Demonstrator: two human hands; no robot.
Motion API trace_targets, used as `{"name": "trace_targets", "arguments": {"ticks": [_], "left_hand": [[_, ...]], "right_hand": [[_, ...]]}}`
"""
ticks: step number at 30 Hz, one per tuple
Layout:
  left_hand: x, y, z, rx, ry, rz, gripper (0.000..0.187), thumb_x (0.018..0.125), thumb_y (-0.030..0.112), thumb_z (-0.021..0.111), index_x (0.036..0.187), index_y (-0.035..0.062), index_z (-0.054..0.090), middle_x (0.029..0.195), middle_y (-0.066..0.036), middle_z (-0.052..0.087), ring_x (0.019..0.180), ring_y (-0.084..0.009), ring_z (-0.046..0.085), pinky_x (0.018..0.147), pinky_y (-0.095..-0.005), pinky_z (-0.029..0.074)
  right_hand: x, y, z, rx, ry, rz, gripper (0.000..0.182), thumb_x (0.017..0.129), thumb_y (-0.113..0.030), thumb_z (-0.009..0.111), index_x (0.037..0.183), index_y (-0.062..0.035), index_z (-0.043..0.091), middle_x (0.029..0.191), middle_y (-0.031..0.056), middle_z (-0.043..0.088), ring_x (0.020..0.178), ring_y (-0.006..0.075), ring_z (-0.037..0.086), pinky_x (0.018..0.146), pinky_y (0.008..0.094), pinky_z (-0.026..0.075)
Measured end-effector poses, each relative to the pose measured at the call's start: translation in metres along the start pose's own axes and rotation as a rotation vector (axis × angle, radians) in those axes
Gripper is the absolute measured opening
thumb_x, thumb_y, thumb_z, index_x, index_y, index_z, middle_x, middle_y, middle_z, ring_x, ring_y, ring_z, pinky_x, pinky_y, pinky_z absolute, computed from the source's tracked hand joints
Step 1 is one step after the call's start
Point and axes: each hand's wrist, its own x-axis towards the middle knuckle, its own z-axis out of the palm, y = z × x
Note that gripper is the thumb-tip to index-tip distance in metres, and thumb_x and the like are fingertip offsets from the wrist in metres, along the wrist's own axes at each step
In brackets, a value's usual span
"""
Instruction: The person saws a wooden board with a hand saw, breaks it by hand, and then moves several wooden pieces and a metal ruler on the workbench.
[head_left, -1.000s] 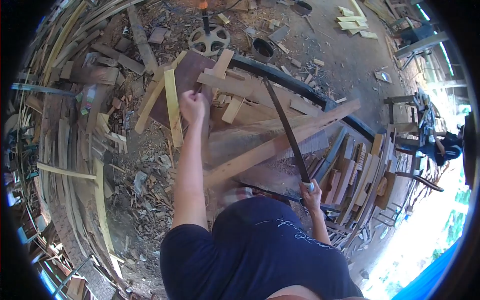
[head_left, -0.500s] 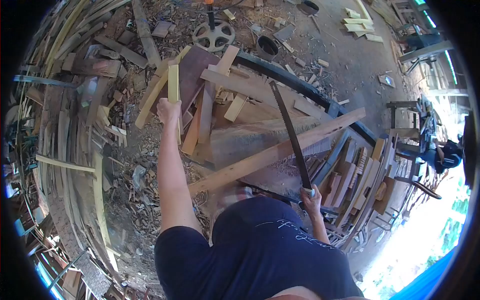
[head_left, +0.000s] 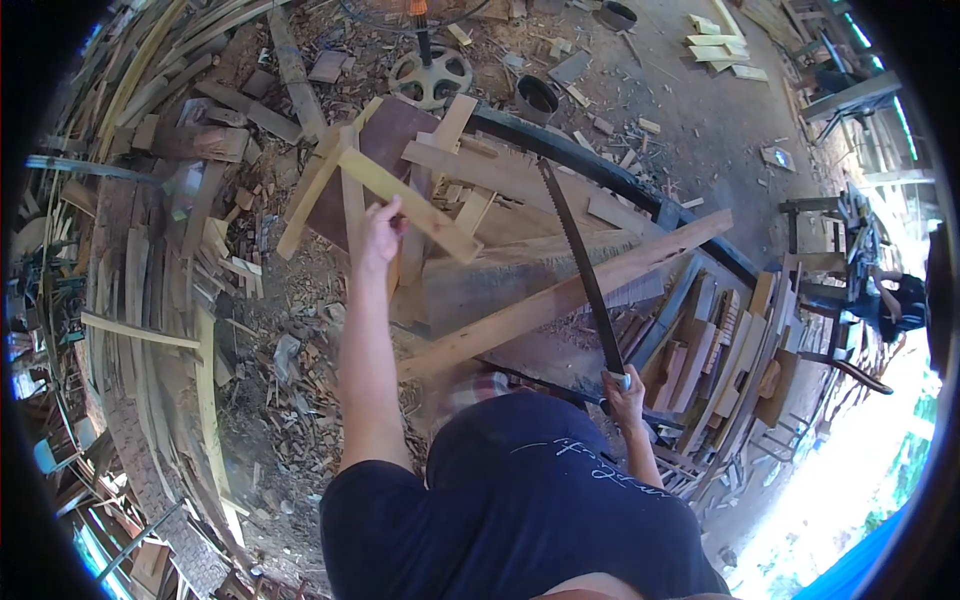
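Observation:
My left hand (head_left: 381, 235) grips a short pale wooden board (head_left: 425, 212), which lies slantwise above other planks. A fingertip shows against the board's lower edge; the rest of the grip is partly hidden. At the right of my body, my right hand (head_left: 627, 400) is closed around the handle end of a handsaw (head_left: 580, 255). Its long dark toothed blade points up and away, above the wood. Below the blade a long brown plank (head_left: 530, 315) lies diagonally across a wide board (head_left: 470, 285). A dark reddish panel (head_left: 385, 135) lies beyond my left hand.
A dark beam (head_left: 590, 160) runs behind the planks. Stacked offcuts (head_left: 715, 365) stand to my right. Long boards (head_left: 140, 300) line the left side. A spoked wheel base (head_left: 430, 80) and a black bucket (head_left: 536, 95) stand ahead. A person (head_left: 900, 305) is at the far right.
The pale board in my left hand has turned from pointing away to a slant down to the right. That hand moved slightly right and nearer. My right hand and saw stay nearly still.

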Motion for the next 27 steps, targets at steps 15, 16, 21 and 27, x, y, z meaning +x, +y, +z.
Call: {"name": "trace_targets", "arguments": {"ticks": [15, 16, 21, 27], "left_hand": [[0.021, -0.059, 0.088, 0.222, 0.228, -0.033, 0.023, 0.085, 0.01, 0.073, 0.103, 0.0008, 0.062, 0.101, -0.005, 0.066, 0.09, -0.0149, 0.06, 0.08, -0.0311, 0.046], [0.028, -0.064, 0.084, 0.199, 0.214, -0.03, 0.024, 0.085, 0.01, 0.073, 0.104, 0.0004, 0.062, 0.102, -0.006, 0.066, 0.091, -0.0158, 0.06, 0.082, -0.0318, 0.046], [0.032, -0.067, 0.083, 0.144, 0.187, -0.027, 0.025, 0.085, 0.011, 0.073, 0.106, 0.0002, 0.062, 0.103, -0.007, 0.066, 0.093, -0.0174, 0.061, 0.084, -0.0325, 0.047], [0.028, -0.071, 0.083, 0.101, 0.19, 0.009, 0.025, 0.086, 0.013, 0.073, 0.105, 0.0012, 0.061, 0.103, -0.007, 0.066, 0.09, -0.0177, 0.063, 0.08, -0.0321, 0.05]], "right_hand": [[-0.001, 0.003, 0.004, 0.008, 0.045, -0.043, 0.024, 0.088, -0.022, 0.072, 0.085, -0.003, 0.058, 0.065, 0.0026, 0.058, 0.058, 0.0093, 0.054, 0.053, 0.0284, 0.044], [-0.001, 0.003, 0.005, 0.006, 0.051, -0.057, 0.024, 0.088, -0.022, 0.072, 0.085, -0.003, 0.059, 0.064, 0.0022, 0.057, 0.058, 0.0089, 0.054, 0.053, 0.028, 0.044], [0.0, 0.009, 0.006, 0.005, 0.038, -0.037, 0.023, 0.089, -0.021, 0.072, 0.086, -0.0028, 0.059, 0.065, 0.002, 0.057, 0.058, 0.0085, 0.054, 0.053, 0.0276, 0.044], [0.0, 0.009, 0.006, -0.015, 0.034, -0.045, 0.02, 0.089, -0.02, 0.071, 0.088, -0.0033, 0.06, 0.066, 0.0023, 0.058, 0.059, 0.0083, 0.054, 0.053, 0.0275, 0.044]]}}
